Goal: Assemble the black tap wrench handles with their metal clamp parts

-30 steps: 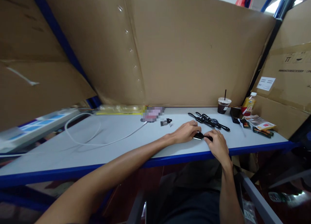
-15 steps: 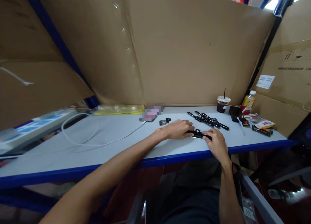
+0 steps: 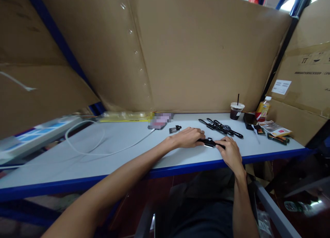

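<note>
The left hand (image 3: 189,137) lies knuckles-up on the table (image 3: 129,145), fingers curled over one end of a small black watch (image 3: 209,142). The right hand (image 3: 230,151) pinches the other end between thumb and fingertips. The watch rests on the table between them, near the front edge. Both hands cover most of it, so only a short black middle part with a pale glint shows; its face and strap ends are hidden. A ring (image 3: 201,131) sits on one left finger.

Just behind the hands lies a row of black watches (image 3: 221,128), overlapping, so their number is hard to tell. A small black part (image 3: 175,129) lies left of them. Further back, a phone (image 3: 161,120) is blurred out, a white cable (image 3: 103,147) running from it across the table.

At the right rear stand a cup (image 3: 236,110) with a dark drink and straw, and a bottle (image 3: 263,109) whose yellow-red label is too small to read. Packets (image 3: 275,129) beside them carry print that cannot be made out. The carton (image 3: 304,79) at right bears a white label and a line of dark lettering, both illegible. The cardboard wall (image 3: 206,52) behind is cut off at the top.
</note>
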`<action>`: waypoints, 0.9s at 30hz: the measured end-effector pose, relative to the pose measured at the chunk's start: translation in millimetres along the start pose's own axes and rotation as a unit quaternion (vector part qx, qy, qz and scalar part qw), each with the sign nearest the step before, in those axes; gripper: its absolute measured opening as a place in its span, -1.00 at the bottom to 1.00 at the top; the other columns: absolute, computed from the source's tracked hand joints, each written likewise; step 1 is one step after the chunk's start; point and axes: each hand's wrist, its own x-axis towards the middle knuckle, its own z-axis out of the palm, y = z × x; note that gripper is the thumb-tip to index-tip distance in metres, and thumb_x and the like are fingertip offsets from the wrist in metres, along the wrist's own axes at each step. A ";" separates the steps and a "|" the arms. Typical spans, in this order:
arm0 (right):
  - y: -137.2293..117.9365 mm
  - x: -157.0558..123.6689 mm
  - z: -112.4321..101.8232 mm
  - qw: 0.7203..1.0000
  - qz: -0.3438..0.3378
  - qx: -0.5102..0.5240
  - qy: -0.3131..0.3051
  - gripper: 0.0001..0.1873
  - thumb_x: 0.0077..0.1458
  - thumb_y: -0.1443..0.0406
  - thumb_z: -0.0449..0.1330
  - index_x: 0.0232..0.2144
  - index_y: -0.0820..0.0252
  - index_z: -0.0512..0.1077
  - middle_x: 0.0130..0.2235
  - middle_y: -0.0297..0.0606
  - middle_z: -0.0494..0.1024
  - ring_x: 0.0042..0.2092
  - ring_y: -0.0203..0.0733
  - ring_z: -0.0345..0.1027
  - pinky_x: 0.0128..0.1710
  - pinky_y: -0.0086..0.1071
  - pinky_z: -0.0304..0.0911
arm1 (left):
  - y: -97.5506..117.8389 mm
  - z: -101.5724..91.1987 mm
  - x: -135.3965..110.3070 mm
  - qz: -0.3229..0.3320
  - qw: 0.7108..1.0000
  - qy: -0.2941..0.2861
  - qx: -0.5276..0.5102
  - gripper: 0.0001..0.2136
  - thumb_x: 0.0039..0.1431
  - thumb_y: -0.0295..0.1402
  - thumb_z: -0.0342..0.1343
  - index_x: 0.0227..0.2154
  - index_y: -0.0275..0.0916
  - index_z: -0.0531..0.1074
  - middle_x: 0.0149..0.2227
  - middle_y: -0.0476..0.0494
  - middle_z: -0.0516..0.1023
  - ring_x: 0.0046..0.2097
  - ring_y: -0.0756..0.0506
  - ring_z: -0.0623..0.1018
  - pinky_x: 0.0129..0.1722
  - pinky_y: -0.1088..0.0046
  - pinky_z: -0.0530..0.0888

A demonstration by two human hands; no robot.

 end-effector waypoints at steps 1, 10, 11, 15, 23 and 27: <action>0.3 0.0 0.1 1.000 0.000 0.001 0.000 -0.73 0.23 0.38 0.22 -0.08 0.06 0.64 -0.15 -0.22 0.56 -0.03 -0.06 0.38 0.06 -0.21 0.25 | 0.4 -0.2 0.0 0.000 1.000 0.001 0.000 -0.79 0.41 -0.23 0.03 -0.19 -0.20 0.51 -0.19 -0.14 0.56 -0.19 -0.11 0.53 -0.33 0.40 0.28; -0.1 0.4 -0.5 1.000 0.005 -0.001 -0.004 -0.72 0.24 0.37 0.19 -0.09 0.03 0.64 -0.14 -0.23 0.56 -0.02 -0.07 0.38 0.07 -0.20 0.24 | 4.6 -2.0 1.3 -0.003 1.000 0.008 0.007 -0.81 0.41 -0.24 0.04 -0.21 -0.21 0.50 -0.21 -0.16 0.57 -0.22 -0.12 0.54 -0.36 0.38 0.26; -0.2 0.4 -0.6 1.000 0.007 0.000 -0.005 -0.71 0.24 0.37 0.19 -0.08 0.03 0.64 -0.14 -0.23 0.57 -0.02 -0.06 0.38 0.07 -0.21 0.24 | 5.2 -2.1 1.4 -0.001 1.000 0.010 0.008 -0.81 0.41 -0.25 0.04 -0.23 -0.21 0.50 -0.22 -0.16 0.57 -0.22 -0.13 0.54 -0.36 0.38 0.26; -0.6 0.5 -1.2 1.000 0.014 -0.003 -0.009 -0.72 0.24 0.37 0.20 -0.08 0.04 0.64 -0.14 -0.23 0.56 -0.02 -0.06 0.38 0.07 -0.21 0.23 | 8.2 -3.5 1.4 -0.002 1.000 0.007 0.015 -0.82 0.41 -0.27 0.05 -0.24 -0.23 0.49 -0.21 -0.17 0.58 -0.21 -0.13 0.55 -0.35 0.39 0.27; -1.9 1.1 -2.9 1.000 0.012 -0.003 -0.013 -0.72 0.24 0.37 0.21 -0.07 0.06 0.64 -0.13 -0.23 0.57 -0.01 -0.07 0.38 0.06 -0.23 0.24 | 10.5 -3.9 2.1 -0.007 1.000 0.000 0.030 -0.82 0.41 -0.29 0.05 -0.23 -0.25 0.49 -0.20 -0.18 0.58 -0.19 -0.13 0.55 -0.35 0.40 0.26; -4.4 0.9 -4.1 1.000 0.014 -0.019 -0.014 -0.73 0.23 0.36 0.21 -0.08 0.04 0.64 -0.14 -0.24 0.57 -0.01 -0.05 0.38 0.06 -0.22 0.23 | 8.6 -2.2 2.4 -0.006 1.000 0.011 0.018 -0.83 0.40 -0.29 0.06 -0.24 -0.23 0.50 -0.21 -0.17 0.59 -0.22 -0.12 0.54 -0.35 0.39 0.26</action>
